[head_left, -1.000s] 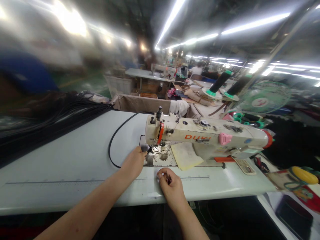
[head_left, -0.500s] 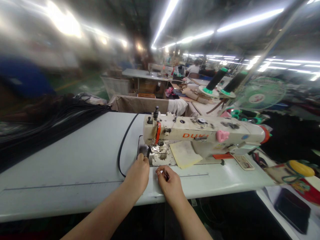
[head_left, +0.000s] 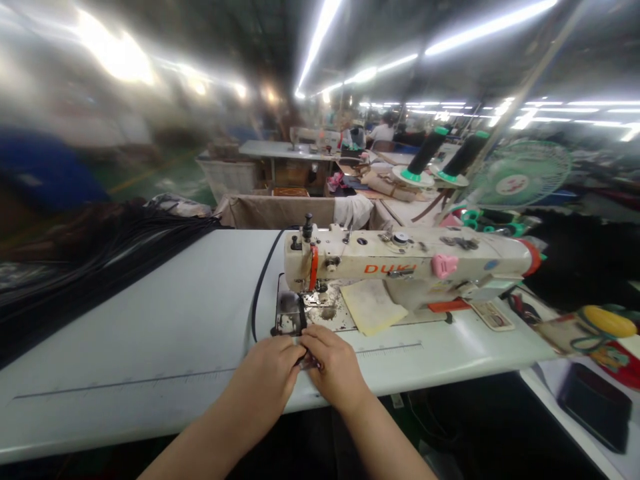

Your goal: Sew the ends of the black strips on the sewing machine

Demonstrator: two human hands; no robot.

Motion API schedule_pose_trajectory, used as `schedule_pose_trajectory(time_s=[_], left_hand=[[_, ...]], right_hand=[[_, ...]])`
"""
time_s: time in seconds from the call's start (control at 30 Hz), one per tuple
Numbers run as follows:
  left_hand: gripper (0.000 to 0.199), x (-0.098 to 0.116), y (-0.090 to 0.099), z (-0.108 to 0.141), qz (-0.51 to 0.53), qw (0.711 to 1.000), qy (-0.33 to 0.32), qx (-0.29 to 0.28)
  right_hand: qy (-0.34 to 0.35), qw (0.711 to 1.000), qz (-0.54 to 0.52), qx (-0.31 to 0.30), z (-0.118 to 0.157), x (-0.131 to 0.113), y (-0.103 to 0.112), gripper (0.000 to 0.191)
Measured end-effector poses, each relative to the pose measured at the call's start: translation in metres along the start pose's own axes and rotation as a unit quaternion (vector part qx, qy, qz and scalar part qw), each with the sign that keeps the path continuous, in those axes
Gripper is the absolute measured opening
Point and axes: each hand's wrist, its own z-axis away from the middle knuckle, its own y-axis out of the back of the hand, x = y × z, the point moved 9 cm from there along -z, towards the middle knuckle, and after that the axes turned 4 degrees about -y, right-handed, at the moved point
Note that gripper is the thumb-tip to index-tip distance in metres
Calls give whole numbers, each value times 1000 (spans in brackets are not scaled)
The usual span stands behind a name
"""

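Note:
A white sewing machine with orange trim stands on the pale table. A narrow black strap curves over the tabletop to the left of the machine head. Its near part lies on the worn metal plate below the needle area and runs toward my fingers. My left hand is closed on this end of the strap. My right hand meets it at the fingertips, also pinching at the strap; something small and dark inside its palm is mostly hidden.
A yellowish cloth lies against the machine bed. Many black straps are heaped along the table's left side. Black thread cones and a green fan stand behind, right. A dark phone-like slab lies at lower right.
My left hand has drawn back from the metal plate toward me, and the two hands have come together. The strap's loop has shifted to the right. The view has tilted slightly.

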Motion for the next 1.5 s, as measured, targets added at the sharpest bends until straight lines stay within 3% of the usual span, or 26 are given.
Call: schedule_pose_trajectory(time_s=[0.07,0.17,0.27,0.4,0.5,0.57,0.67,0.8,0.9,1.0,1.1,1.23,1.33,1.5], left_hand=[[30,11,15,10,10,998,-51,43],[50,10,41,29,31,983,-82,163],[32,-13,44,45,54,966,-47,250],[32,-33,2,35,76,976,-56,194],[59,-27,-25,17,54,982,-110,141],[65,-19,-35,5,38,982,-143,119],[47,-9,-42,-6,-20,977,-172,124],[32,-1,-45,-4,-127,953,-191,199],[30,3,-47,2,-164,936,-208,231],[28,6,-44,4,-173,931,-221,231],[26,8,-38,4,-170,932,-220,234],[23,10,-34,5,-153,933,-233,230],[25,7,-37,7,-153,931,-242,227],[31,2,-43,11,-168,916,-278,234]], right_hand=[[-4,1000,12,-5,4,-2,0,45],[-11,999,29,6,7,-4,3,34],[2,999,39,20,7,-8,6,23],[27,997,51,47,9,-13,9,15],[36,997,43,55,12,-17,10,10],[30,997,35,58,17,-20,11,9],[19,998,20,64,28,-23,16,15],[-8,995,19,97,52,-19,37,29],[-50,987,33,148,81,-1,63,23],[-111,971,36,209,122,32,91,15],[-248,926,33,283,178,84,122,26],[-480,818,73,307,261,141,161,53],[-584,750,142,277,307,153,195,54],[-657,662,248,262,349,140,253,40]])
